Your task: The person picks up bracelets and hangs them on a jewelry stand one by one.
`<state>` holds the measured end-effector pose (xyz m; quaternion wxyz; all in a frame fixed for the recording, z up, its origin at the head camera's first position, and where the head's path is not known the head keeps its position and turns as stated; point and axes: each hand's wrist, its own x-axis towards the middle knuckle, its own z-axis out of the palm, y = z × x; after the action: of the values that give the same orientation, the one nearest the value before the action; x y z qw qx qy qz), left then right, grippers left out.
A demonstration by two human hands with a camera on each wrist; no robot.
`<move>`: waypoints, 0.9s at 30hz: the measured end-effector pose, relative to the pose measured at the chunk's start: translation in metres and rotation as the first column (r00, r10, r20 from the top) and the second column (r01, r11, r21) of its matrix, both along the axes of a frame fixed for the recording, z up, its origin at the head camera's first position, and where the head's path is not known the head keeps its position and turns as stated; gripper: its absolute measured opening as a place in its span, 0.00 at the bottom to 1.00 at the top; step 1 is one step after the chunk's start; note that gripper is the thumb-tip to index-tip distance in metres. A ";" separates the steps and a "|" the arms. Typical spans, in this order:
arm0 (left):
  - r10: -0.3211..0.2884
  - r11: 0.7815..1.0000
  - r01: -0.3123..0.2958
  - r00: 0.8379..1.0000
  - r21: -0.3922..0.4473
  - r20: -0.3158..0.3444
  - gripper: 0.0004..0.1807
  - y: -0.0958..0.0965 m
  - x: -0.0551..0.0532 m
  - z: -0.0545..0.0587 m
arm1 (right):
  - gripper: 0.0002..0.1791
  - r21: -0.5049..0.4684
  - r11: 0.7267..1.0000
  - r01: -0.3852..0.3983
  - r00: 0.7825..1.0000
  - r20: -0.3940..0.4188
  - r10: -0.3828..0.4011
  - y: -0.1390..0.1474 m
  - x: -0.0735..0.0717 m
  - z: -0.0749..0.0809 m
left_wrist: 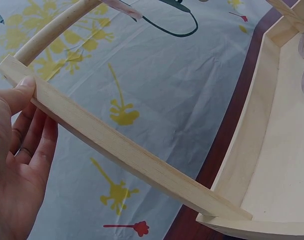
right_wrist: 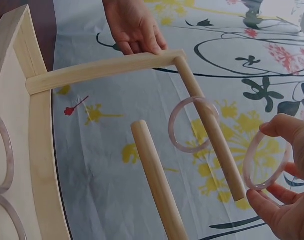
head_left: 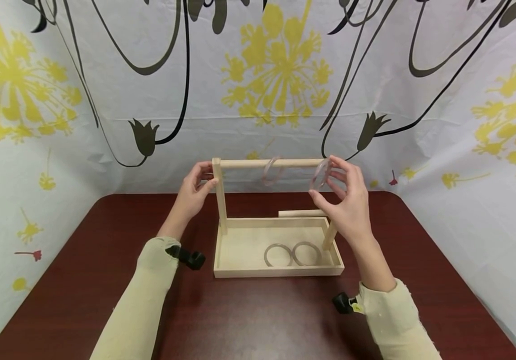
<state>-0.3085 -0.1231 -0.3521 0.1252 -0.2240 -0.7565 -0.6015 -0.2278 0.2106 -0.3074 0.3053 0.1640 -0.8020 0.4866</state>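
A wooden stand has a shallow tray [head_left: 278,273], a post [left_wrist: 122,145] at its left end and a round bar [head_left: 246,163] across the top. My left hand [head_left: 192,190] pinches the post near its top, thumb in front and fingers behind. One pinkish translucent bangle [right_wrist: 172,127] hangs around the top bar. Between thumb and fingertips, my right hand [head_left: 351,207] holds another bangle [right_wrist: 247,167] at the bar's free end; whether they touch I cannot tell. Two more bangles, a left one [head_left: 265,255] and a right one [head_left: 307,243], lie flat in the tray.
A shorter, lower dowel [head_left: 300,213] sits behind the tray's right part, on a right-hand post [head_left: 330,236] partly covered by my hand. The stand rests on a dark red table [head_left: 258,320]. A patterned cloth [head_left: 195,100] hangs behind and at both sides.
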 end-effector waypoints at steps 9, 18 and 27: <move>0.001 1.000 -0.001 1.000 0.005 0.000 0.21 0.001 0.000 -0.001 | 0.40 -0.004 1.000 0.017 1.000 0.000 -0.017 0.003 -0.007 0.000; 0.002 1.000 -0.002 1.000 0.020 -0.006 0.20 0.001 0.001 0.001 | 0.40 0.027 0.999 0.039 0.999 0.004 -0.039 0.004 -0.012 0.000; -0.003 1.000 0.004 1.000 0.020 -0.019 0.21 0.000 0.000 -0.002 | 0.40 0.031 0.999 0.044 0.999 0.020 -0.045 0.004 -0.018 -0.002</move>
<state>-0.3085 -0.1227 -0.3536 0.1336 -0.2298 -0.7488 -0.6072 -0.2456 0.2144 -0.3089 0.3053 0.1456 -0.8158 0.4691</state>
